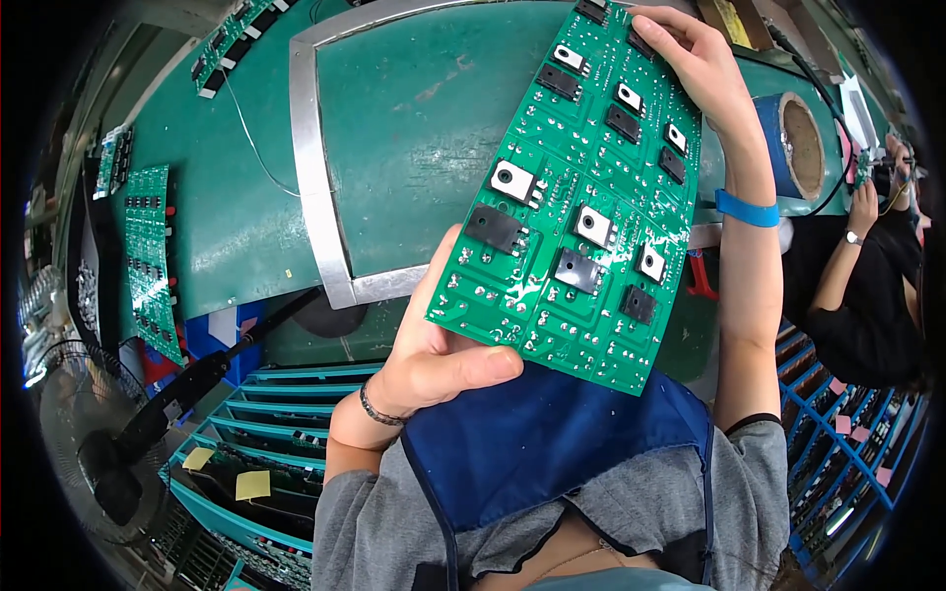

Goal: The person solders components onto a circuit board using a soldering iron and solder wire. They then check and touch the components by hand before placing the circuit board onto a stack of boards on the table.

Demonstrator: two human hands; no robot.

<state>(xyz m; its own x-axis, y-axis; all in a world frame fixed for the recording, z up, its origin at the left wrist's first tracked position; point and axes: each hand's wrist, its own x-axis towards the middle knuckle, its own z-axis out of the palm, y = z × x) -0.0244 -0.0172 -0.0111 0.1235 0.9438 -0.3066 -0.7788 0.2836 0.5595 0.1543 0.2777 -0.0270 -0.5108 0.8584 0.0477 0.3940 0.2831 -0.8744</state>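
Observation:
Both my hands hold a large green circuit board [552,212], tilted up in front of me over the near edge of the bench. Rows of black and silver-backed power transistors and many shiny solder joints cover the side I see. At the board's lower left corner my left hand [434,364] grips the edge, thumb on the near face, its other fingers hidden behind. My right hand [695,64] holds the upper right edge with the thumb over the front; its remaining fingers wrap out of sight.
A metal frame [313,167] lies on the green bench [236,197]. More boards [150,256] stand at the left, near a fan [108,443]. A teal rack [256,433] with boards is below left. At right are a blue roll [788,148] and another person's arm [843,256].

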